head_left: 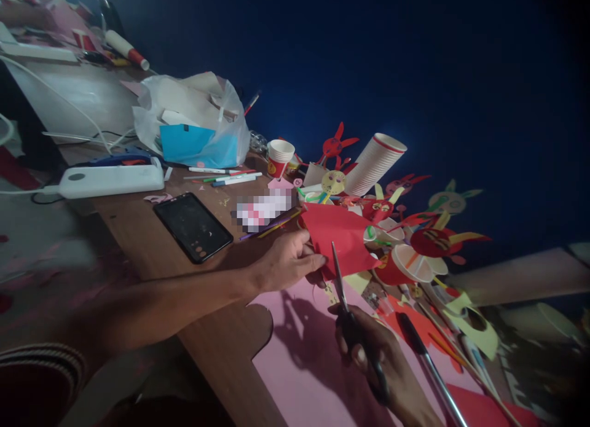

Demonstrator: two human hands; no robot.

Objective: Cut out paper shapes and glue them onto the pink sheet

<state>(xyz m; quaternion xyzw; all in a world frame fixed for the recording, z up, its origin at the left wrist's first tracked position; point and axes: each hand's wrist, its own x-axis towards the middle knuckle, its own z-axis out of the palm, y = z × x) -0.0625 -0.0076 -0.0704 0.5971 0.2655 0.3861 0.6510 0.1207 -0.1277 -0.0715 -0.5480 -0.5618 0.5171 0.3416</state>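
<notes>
My left hand point(295, 261) pinches the lower left edge of a sheet of red paper point(343, 233), held up off the table. In my right hand point(380, 347) is a pair of scissors point(342, 285) with dark handles, fingers wrapped through the loops. Their blades point up and lie against the lower part of the red paper; whether they are cutting into it I cannot tell. Beneath both hands a large pink sheet point(295, 359) with a curved cut-out lies on the wooden table point(221, 347).
Behind the red paper stand paper cups point(410, 264) with animal-face figures point(334, 145) and a leaning cup stack point(375, 163). A phone point(192, 227), a white power strip point(113, 178), several pens point(237, 179) and a plastic bag point(193, 117) lie left. A black-and-silver pen point(431, 365) is right.
</notes>
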